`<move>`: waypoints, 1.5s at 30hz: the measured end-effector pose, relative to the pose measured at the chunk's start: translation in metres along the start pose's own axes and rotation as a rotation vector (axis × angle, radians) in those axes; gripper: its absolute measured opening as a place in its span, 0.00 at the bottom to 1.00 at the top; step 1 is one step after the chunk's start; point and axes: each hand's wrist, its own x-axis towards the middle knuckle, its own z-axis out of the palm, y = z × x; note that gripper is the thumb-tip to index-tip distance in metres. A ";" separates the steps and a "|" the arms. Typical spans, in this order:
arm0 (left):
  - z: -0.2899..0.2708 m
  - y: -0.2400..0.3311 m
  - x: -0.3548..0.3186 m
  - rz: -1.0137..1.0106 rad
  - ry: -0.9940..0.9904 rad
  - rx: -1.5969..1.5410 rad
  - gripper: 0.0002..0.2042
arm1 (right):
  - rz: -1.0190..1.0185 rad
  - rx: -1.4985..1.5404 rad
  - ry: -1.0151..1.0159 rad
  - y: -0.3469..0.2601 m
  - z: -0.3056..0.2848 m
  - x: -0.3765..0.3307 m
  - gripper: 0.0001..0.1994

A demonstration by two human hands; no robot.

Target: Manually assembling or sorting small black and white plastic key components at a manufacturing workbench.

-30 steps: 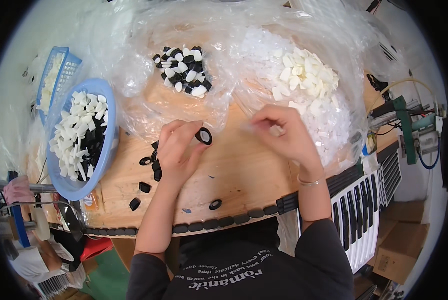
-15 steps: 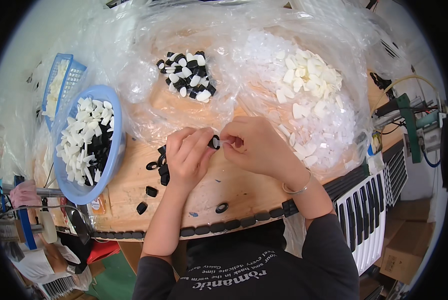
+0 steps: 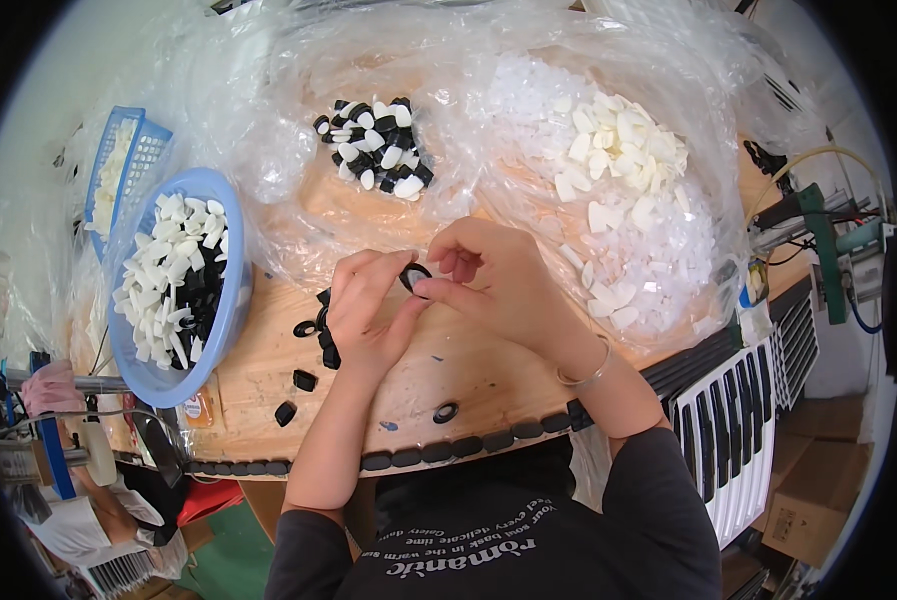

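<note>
Bright, even light falls from above, and the wooden table [image 3: 268, 400] shows warm and clear. Soft, short shadows sit under the hands [image 3: 428, 300]. The clear plastic sheeting [image 3: 298, 130] throws white glare and washes out at the upper left. The middle is sharp; toward the rim straight edges bow, detail smears, and a black circular border closes the corners.

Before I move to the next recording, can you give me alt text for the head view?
Both hands meet over a wooden table, the left hand and right hand pinching one small black ring. A blue bowl of white and black pieces sits to the left, and clear plastic bags of similar pieces lie behind.
</note>
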 end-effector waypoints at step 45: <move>0.001 -0.006 -0.003 -0.237 0.041 -0.331 0.24 | 0.386 -0.642 0.050 0.139 -0.088 0.002 0.04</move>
